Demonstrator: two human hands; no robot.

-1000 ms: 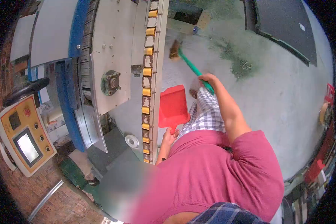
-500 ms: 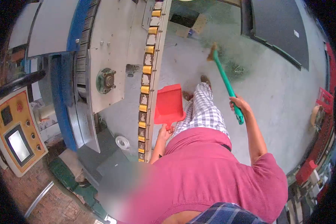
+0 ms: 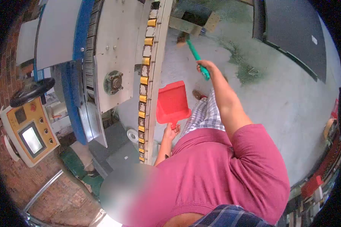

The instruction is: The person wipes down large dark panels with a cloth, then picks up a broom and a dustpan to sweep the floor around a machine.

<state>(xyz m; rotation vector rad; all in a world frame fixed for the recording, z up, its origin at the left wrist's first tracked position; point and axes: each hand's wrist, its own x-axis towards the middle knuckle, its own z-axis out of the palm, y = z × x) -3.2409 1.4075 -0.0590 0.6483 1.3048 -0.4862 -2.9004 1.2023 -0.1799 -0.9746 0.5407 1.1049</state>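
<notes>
My left hand [image 3: 172,132] grips the short handle of a red dustpan [image 3: 172,102], low beside the machine's roller rail. The pan's wide tray faces up and away from me. My right hand [image 3: 207,67] is closed around the green handle of a brush [image 3: 194,53], near its upper end. The brush's brown bristles [image 3: 182,39] reach toward the floor, close to a box-like piece with flaps [image 3: 187,25]. Dustpan and bristles are apart.
A rail with yellow rollers [image 3: 144,80] runs along my left, on a machine with a control panel [image 3: 32,136]. A dark panel [image 3: 295,34] stands at the right. Dark debris [image 3: 250,70] lies on the grey floor [image 3: 269,102]. A white roll [image 3: 132,135] sits at the left.
My right hand has swung the brush forward and to the left, from beside the dark debris toward the box-like piece. The left hand still holds the dustpan in nearly the same place.
</notes>
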